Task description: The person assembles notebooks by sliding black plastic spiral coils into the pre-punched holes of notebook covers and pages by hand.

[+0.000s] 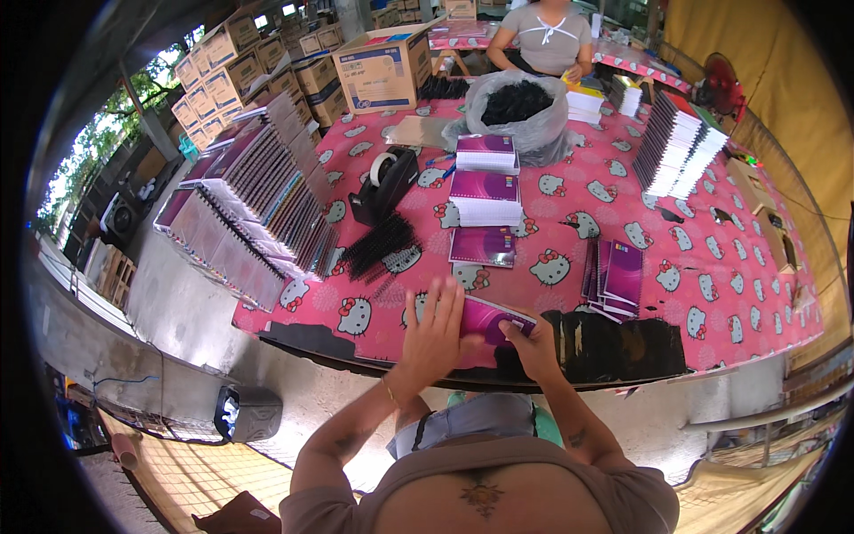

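At the near edge of the table, a purple-covered notebook [485,319] lies under my hands. My right hand [534,345] grips its right end, thumb on the cover. My left hand [433,327] is flat at its left end, fingers stretched out and palm down; whether it presses on the cover I cannot tell. Just beyond lies another purple notebook [482,246], with purple-topped stacks [485,191] of white pages behind it. A bundle of black binding coils [382,247] sits to the left, beside a black tape dispenser [384,187]. Fanned purple notebooks [620,271] lie to the right.
Tall stacks of spiral notebooks [258,200] fill the table's left. A clear bag of black coils [518,105] and a cardboard box [382,71] stand at the back. More page stacks [672,147] rise at far right. Another person [547,40] is across the table.
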Action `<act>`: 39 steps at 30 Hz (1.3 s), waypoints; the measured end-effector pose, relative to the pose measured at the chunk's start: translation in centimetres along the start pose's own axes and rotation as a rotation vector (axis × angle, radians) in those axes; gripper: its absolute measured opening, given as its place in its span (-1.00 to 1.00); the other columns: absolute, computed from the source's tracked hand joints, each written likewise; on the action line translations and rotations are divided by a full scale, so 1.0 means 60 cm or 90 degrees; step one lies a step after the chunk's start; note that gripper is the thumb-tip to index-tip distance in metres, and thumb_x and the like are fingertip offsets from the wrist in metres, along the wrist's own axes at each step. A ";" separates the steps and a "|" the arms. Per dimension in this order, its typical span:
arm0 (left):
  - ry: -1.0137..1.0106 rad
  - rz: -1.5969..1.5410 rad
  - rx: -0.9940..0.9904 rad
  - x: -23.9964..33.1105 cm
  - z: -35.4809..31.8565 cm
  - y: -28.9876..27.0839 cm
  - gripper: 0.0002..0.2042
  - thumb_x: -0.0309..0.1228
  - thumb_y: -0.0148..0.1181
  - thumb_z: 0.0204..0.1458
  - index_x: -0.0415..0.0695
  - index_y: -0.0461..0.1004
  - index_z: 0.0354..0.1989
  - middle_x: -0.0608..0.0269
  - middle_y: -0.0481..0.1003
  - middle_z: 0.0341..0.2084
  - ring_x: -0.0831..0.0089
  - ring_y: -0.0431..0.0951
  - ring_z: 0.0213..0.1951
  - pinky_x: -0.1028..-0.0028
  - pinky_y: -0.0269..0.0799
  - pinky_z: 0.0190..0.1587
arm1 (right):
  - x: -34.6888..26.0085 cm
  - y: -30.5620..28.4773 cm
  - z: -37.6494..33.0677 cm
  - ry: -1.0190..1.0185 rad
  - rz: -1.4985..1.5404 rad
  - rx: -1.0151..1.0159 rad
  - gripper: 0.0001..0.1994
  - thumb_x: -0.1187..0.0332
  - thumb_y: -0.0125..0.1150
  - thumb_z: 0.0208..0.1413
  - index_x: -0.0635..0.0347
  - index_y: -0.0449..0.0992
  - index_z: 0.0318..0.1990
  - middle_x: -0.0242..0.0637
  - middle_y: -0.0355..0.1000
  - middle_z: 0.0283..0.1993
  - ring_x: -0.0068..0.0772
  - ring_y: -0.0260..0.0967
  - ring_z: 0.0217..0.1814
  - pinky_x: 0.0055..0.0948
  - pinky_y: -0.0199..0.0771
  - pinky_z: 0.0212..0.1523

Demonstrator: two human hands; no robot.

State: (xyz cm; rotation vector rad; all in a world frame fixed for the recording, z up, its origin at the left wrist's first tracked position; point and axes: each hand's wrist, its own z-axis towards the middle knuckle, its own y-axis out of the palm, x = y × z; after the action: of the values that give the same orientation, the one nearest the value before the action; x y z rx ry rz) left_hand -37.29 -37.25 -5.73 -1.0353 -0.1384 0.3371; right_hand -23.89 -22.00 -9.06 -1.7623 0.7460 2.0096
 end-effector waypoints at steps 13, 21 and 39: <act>-0.005 -0.268 -0.093 -0.090 0.045 -0.039 -0.52 -0.10 0.10 0.17 -0.27 0.40 0.07 0.01 0.38 0.13 0.07 0.42 0.08 -0.06 0.12 0.23 | -0.027 0.012 0.014 -0.039 -0.082 -0.071 -0.74 0.48 0.22 0.22 0.31 0.54 0.05 -0.35 0.55 -0.12 -0.63 0.40 -0.07 -0.56 0.40 0.00; -0.051 -0.014 -0.043 -0.021 0.000 -0.005 -0.15 0.18 -0.14 0.18 -0.41 0.07 0.36 -0.26 0.09 0.37 -0.08 0.02 0.44 -0.25 -0.24 0.36 | 0.022 0.016 -0.014 0.015 -0.066 -0.049 -0.72 0.43 0.25 0.21 0.31 0.54 0.06 -0.40 0.53 -0.15 -0.66 0.39 -0.17 -0.60 0.42 -0.12; -0.043 0.076 -0.016 -0.021 0.041 -0.050 -0.09 0.26 -0.08 0.10 -0.37 0.12 0.35 -0.19 0.13 0.37 -0.05 0.06 0.43 -0.18 -0.17 0.36 | -0.024 0.047 -0.017 0.021 0.030 -0.076 -0.67 0.44 0.24 0.21 0.31 0.51 0.12 -0.39 0.54 -0.14 -0.67 0.41 -0.18 -0.60 0.46 -0.14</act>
State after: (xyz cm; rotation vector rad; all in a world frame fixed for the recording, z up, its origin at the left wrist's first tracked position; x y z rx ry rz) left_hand -38.51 -37.07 -1.86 -1.0602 -0.1418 0.4797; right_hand -24.49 -24.76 -7.29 -1.8641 0.6965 2.1009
